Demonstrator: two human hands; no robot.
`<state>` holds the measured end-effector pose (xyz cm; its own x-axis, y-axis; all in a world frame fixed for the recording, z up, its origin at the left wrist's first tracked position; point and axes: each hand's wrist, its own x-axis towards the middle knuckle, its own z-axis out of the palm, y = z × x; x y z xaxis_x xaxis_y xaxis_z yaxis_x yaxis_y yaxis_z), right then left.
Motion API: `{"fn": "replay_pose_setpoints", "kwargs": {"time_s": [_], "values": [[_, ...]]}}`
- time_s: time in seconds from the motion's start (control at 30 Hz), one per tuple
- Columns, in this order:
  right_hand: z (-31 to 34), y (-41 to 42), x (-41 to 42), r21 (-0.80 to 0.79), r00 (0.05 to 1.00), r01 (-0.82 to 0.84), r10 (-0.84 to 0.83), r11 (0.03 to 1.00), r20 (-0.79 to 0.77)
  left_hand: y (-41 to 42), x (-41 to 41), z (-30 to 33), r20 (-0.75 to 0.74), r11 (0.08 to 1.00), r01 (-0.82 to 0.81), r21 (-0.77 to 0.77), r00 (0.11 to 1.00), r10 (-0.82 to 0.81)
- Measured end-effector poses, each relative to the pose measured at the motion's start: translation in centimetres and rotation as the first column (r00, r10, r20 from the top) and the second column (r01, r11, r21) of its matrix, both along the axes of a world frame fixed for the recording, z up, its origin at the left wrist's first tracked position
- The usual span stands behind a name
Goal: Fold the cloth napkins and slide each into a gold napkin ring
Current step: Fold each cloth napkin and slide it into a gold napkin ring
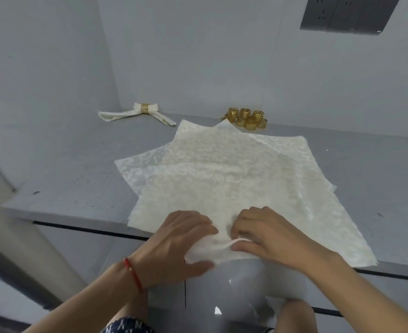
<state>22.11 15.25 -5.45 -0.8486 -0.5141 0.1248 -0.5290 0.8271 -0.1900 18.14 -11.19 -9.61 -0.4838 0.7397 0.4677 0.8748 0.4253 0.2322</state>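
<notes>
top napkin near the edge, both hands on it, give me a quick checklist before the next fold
1. Left hand grips the near corner of the top cream patterned cloth napkin: ok.
2. Right hand pinches the same bunched edge: ok.
3. Only one layer lifted from the stack of spread napkins: cannot tell, the hands hide the edges.
4. Far part of the top napkin lies flat on the grey counter: ok.
5. Loose gold cut-out napkin rings waiting at the back of the counter, apart from the cloth being folded: ok.
6. Finished napkin in its gold ring sits clear at the back left: ok.
</notes>
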Motion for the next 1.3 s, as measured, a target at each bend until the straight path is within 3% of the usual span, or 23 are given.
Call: {"fn": "replay_pose_setpoints", "kwargs": {"time_s": [0.07, 0.13, 0.2, 0.3, 0.4, 0.5, 0.63, 0.77, 0.83, 1.0, 1.13, 1.3], "values": [[0.5, 0.1, 0.0, -0.087, 0.996, 0.037, -0.029, 0.996, 0.089, -0.9, 0.0, -0.2, 0.0, 0.99, 0.02, -0.141, 1.0, -0.02], [1.2, 0.0, 0.2, -0.22, 0.981, 0.121, -0.083, 0.968, 0.177, -1.2, 0.0, -0.1, 0.003, 0.985, 0.023, -0.169, 1.0, -0.023], [1.6, 0.0, 0.2, -0.322, 0.962, 0.207, -0.133, 0.924, 0.238, -1.0, -0.1, 0.5, -0.012, 0.999, -0.022, -0.034, 1.0, 0.022], [2.2, -0.3, 0.6, -0.34, 0.947, 0.243, -0.146, 0.909, 0.286, -0.6, -0.5, 2.0, -0.094, 0.965, -0.11, 0.236, 0.986, 0.135], [2.4, -0.4, 1.3, -0.228, 0.928, 0.228, -0.14, 0.947, 0.346, -0.2, -1.1, 3.5, 0.074, 0.935, -0.234, 0.268, 0.972, 0.222], [2.2, -0.8, 1.3, -0.164, 0.967, 0.135, -0.094, 0.977, 0.238, 0.0, -1.4, 4.0, 0.178, 0.946, -0.275, 0.17, 0.953, 0.245], [2.2, -1.1, 1.0, -0.372, 0.981, 0.117, -0.047, 0.921, 0.19, -0.6, -0.7, 4.8, 0.323, 0.952, -0.279, 0.126, 0.919, 0.226], [3.7, -0.9, 0.6, -0.494, 0.879, 0.22, 0.048, 0.841, 0.474, -1.6, -0.7, 6.5, 0.516, 0.958, -0.287, 0.016, 0.823, 0.238], [5.0, -0.8, -1.0, -0.491, 0.853, 0.263, 0.037, 0.831, 0.52, -1.4, -2.9, 7.6, 0.545, 0.952, -0.303, -0.053, 0.79, 0.282], [5.5, 0.7, -12.7, -0.306, 0.901, 0.386, -0.284, 0.87, 0.328, 2.5, -15.1, 8.8, 0.41, 0.925, -0.343, -0.166, 0.829, 0.381], [3.8, 1.9, -22.8, -0.107, 0.814, 0.55, -0.502, 0.828, 0.293, 6.6, -24.5, 6.9, 0.256, 0.813, -0.47, -0.343, 0.786, 0.563], [1.1, 1.6, -29.4, 0.018, 0.721, 0.683, -0.678, 0.73, 0.14, 9.2, -30.0, 4.6, 0.139, 0.721, -0.605, -0.336, 0.726, 0.674]]}}
